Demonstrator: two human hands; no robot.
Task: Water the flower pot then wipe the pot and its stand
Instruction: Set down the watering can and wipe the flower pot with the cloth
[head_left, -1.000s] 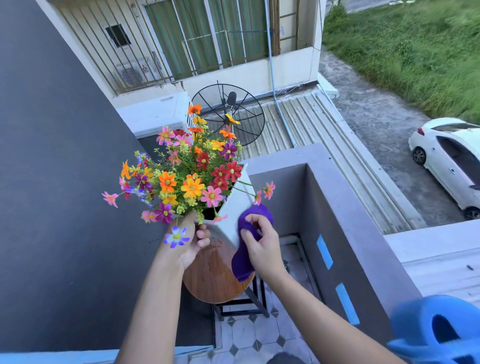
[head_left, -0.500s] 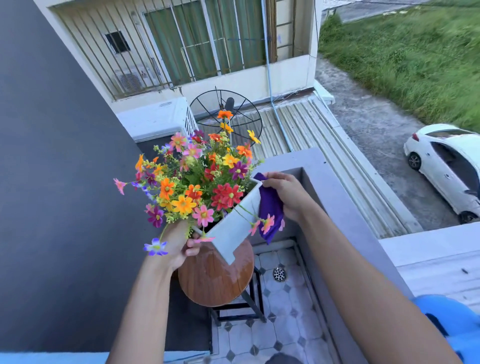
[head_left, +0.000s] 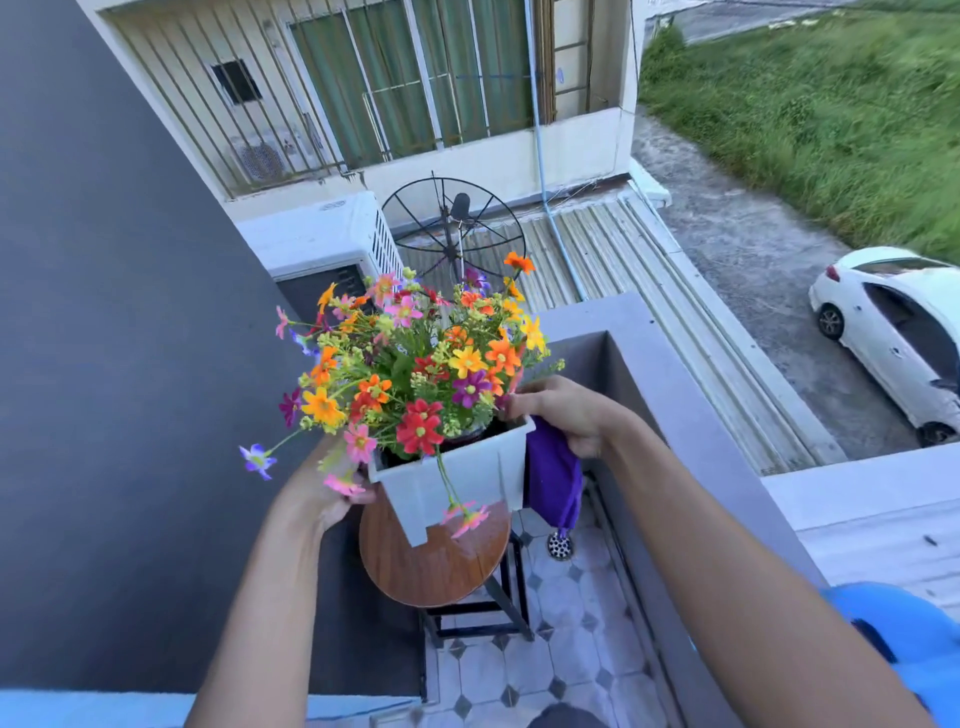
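A white square flower pot (head_left: 457, 480) full of colourful flowers (head_left: 415, 364) is lifted and tilted over a round wooden stand (head_left: 436, 566) with black legs. My left hand (head_left: 332, 499) grips the pot's left rim, partly hidden by blooms. My right hand (head_left: 563, 413) presses a purple cloth (head_left: 553, 478) against the pot's right side, near the rim. The cloth hangs down beside the pot. The stand's top looks wet and shiny.
A dark grey wall (head_left: 130, 364) runs close on the left. A grey balcony parapet (head_left: 691, 415) borders the right. The tiled floor (head_left: 545, 665) has a drain (head_left: 560, 545). A blue plastic object (head_left: 904, 639) sits at lower right.
The pot has turned from a steep tilt to nearly upright. My right hand with the cloth went from the pot's lower side up to the right rim.
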